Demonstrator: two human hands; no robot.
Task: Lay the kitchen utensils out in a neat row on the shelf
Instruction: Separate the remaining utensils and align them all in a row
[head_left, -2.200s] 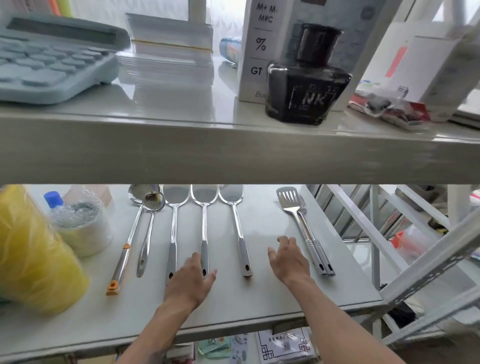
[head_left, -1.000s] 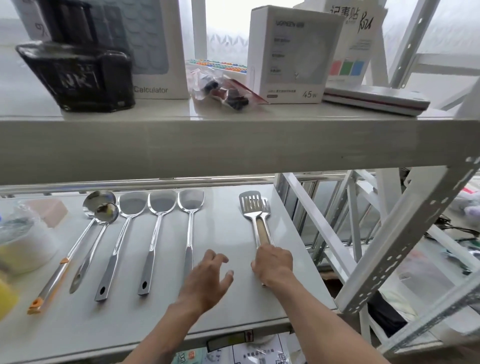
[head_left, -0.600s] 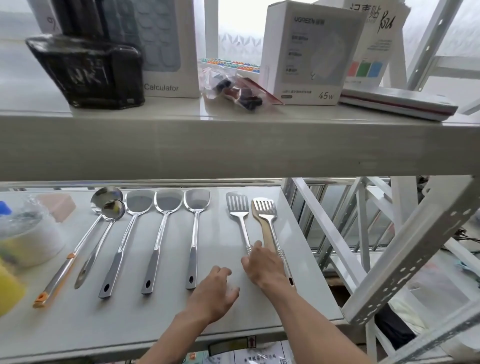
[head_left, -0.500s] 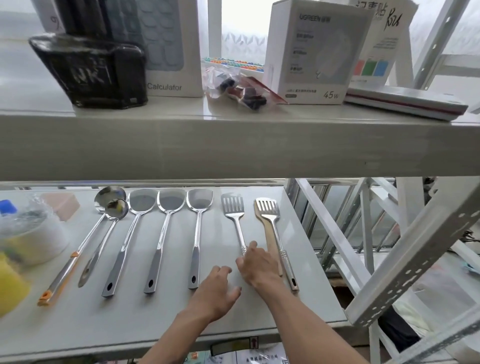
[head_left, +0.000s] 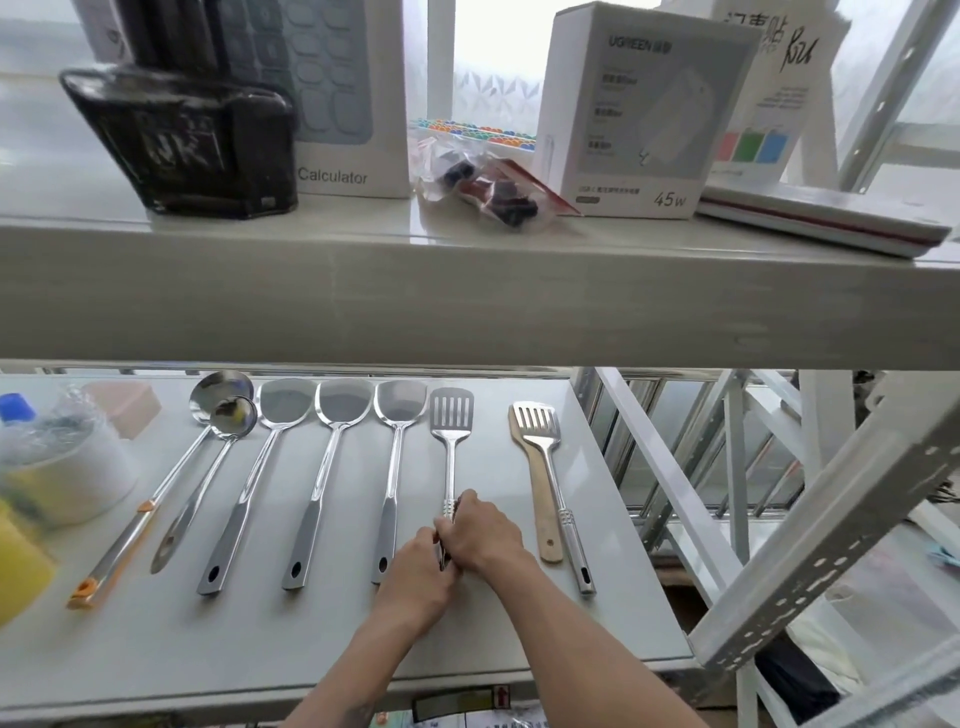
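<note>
Slid left beside the solid turners, the slotted spatula (head_left: 451, 415) now has both hands' grips, left hand (head_left: 415, 574) and right hand (head_left: 480, 535), clamped on its handle; boxes above read "Calculator" (head_left: 332, 176) and "UGREEN 45w" (head_left: 636, 119)

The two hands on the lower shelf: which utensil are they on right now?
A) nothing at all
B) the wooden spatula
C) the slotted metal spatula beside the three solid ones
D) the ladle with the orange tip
C: the left hand and right hand meet on the handle of the slotted spatula, next to the solid spatulas.
</note>
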